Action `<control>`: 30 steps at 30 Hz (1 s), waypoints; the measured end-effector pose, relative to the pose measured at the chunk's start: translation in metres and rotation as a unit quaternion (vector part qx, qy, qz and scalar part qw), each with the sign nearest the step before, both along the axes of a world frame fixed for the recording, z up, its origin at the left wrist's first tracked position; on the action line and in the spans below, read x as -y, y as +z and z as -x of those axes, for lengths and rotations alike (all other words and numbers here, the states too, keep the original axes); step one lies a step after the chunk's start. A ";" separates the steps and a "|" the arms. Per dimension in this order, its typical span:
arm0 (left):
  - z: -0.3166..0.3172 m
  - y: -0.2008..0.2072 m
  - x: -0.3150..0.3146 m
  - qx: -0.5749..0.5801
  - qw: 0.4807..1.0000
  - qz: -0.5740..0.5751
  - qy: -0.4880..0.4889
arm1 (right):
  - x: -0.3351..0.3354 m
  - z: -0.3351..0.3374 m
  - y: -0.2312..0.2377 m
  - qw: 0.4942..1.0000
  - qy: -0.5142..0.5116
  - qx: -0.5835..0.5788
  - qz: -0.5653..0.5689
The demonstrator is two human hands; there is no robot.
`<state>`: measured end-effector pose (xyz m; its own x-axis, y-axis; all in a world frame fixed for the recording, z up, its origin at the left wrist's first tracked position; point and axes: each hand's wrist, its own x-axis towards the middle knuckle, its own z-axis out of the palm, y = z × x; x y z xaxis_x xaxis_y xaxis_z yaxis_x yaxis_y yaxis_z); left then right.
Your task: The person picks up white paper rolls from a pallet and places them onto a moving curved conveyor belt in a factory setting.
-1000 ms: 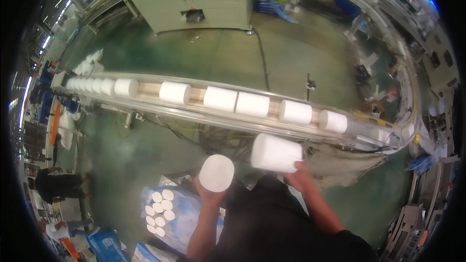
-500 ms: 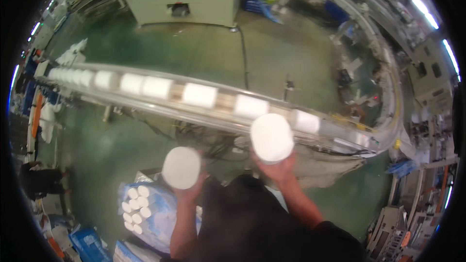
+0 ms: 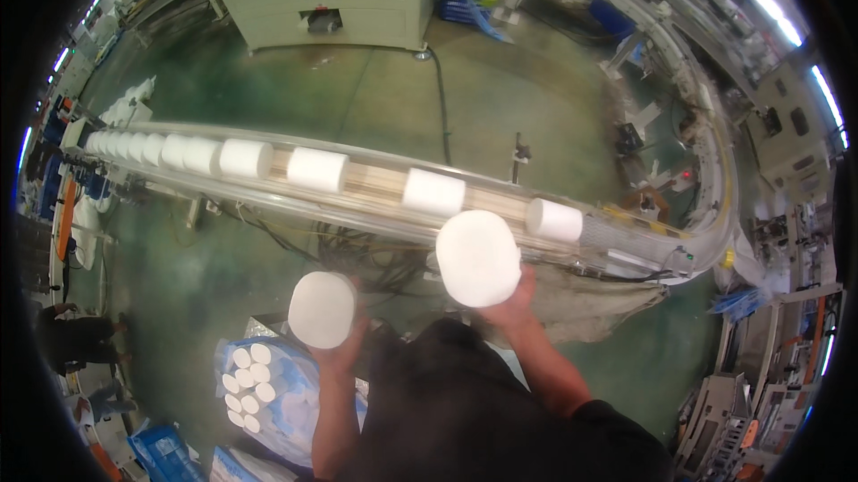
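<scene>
My left hand [image 3: 347, 344] is closed around a thick white paper roll [image 3: 323, 310], its pale, slightly oval end facing up. In my right hand [image 3: 512, 310] is a second white paper roll [image 3: 479, 259], held a little higher and farther right, also end-up. The fingers of both hands are partly hidden behind the rolls. Just beyond the right-hand roll runs a conveyor [image 3: 375, 214] carrying several similar rolls on their sides. One conveyor roll [image 3: 434, 192] lies right behind the roll I hold, and another roll [image 3: 555, 220] lies farther right.
A blue-and-white plastic bag [image 3: 290, 397] with several white rolls stands at lower left. Cables [image 3: 357, 259] lie under the conveyor, beside a draped beige cloth [image 3: 590, 308]. Across the floor stands a pale machine cabinet [image 3: 331, 0]. Another person [image 3: 85, 335] is at far left.
Both hands have shifted slightly left in the picture, still holding their rolls. The rolls on the conveyor show different positions and wider gaps near the right-hand end.
</scene>
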<state>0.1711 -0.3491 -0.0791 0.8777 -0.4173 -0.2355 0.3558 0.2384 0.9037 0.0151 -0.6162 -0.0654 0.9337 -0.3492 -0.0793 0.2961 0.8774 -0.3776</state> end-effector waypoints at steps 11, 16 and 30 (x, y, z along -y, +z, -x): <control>-0.004 -0.006 -0.009 -0.022 0.999 0.016 0.018 | 0.021 -0.018 0.123 0.554 -0.113 -0.270 0.780; 0.000 -0.014 -0.012 0.076 0.996 -0.039 -0.015 | 0.014 -0.017 0.138 0.562 -0.087 -0.286 0.771; -0.014 0.074 -0.008 0.047 0.984 0.168 0.039 | 0.004 -0.001 0.078 0.771 -0.074 -0.270 0.572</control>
<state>0.1853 -0.3409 -0.0050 0.9216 -0.3879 -0.0123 0.2431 0.5523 0.7974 0.0162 -0.6198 0.0130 0.8159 -0.5782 -0.0028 -0.1100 -0.1505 -0.9825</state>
